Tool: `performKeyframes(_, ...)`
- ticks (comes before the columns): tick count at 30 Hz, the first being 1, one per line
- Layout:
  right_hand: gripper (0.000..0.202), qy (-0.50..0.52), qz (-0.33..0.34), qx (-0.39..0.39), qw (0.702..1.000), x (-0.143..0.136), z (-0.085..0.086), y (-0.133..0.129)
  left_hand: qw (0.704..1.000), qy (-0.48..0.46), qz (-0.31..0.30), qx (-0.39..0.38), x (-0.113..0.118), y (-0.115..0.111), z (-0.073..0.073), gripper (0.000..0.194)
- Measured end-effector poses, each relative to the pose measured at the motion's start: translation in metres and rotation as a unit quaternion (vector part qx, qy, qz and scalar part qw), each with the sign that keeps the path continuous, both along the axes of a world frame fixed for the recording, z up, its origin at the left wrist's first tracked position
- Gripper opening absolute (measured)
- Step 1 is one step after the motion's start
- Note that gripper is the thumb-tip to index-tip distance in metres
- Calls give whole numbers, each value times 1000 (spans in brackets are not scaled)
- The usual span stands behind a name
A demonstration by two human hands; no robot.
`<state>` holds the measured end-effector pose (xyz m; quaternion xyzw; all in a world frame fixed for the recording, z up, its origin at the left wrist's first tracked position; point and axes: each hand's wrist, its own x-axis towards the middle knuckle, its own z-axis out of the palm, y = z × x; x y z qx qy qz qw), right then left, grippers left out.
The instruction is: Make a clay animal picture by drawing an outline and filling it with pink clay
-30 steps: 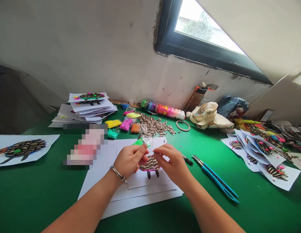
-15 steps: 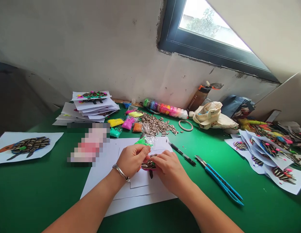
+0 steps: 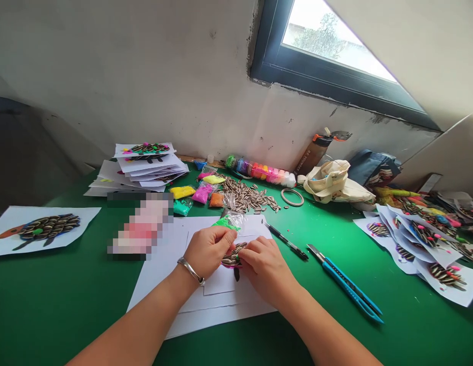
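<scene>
My left hand (image 3: 209,250), with a silver bangle at the wrist, is closed on a clear bag of green clay (image 3: 228,222). Under and between both hands lies a sunflower-seed animal picture (image 3: 232,258), its striped seeds edged in pink with a dark leg below; the hands cover part of it. The fingers of my right hand (image 3: 265,267) are bent together at the picture's right side, close to a green spot, and whatever they pinch is hidden. White paper sheets (image 3: 171,290) lie beneath.
A black pen (image 3: 286,240) and a blue utility knife (image 3: 347,284) lie to the right. Behind are loose sunflower seeds (image 3: 246,195) and coloured clay bags (image 3: 202,193). Finished seed pictures (image 3: 145,168) are stacked back left; others (image 3: 423,244) lie right. A bottle (image 3: 313,152) leans by the wall.
The fingertips of my right hand have shifted slightly to the left over the seed picture. My left hand keeps the green clay bag in nearly the same place.
</scene>
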<state>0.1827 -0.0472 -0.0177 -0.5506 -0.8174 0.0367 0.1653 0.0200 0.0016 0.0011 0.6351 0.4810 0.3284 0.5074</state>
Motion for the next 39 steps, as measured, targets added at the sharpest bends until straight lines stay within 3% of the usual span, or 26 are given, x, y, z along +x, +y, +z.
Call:
performKeyframes(8, 16, 24, -18, -13, 999, 3, 4, -2, 999, 25, 3, 22, -1, -1, 2, 34)
performKeyframes(15, 18, 11, 18, -19, 1000, 3, 5, -2, 992, 87, -12, 87, -2, 1, 2, 29)
performKeyframes(18, 18, -1, 25, -25, 999, 4, 7, -2, 974, 158, -43, 157, -6, 2, 0, 22)
performKeyframes(24, 17, -2, 30, -27, 999, 7, 9, -2, 907, 246, -191, 285, -9, -2, -8, 28)
performKeyframes(29, 17, 7, 34, -27, 999, 9, 8, -1, 881, 285, -204, 318, -7, -5, -14, 25)
performKeyframes(39, 18, 3, 32, -57, 998, 9, 12, -2, 873, 314, -211, 306, -6, -5, -14, 27)
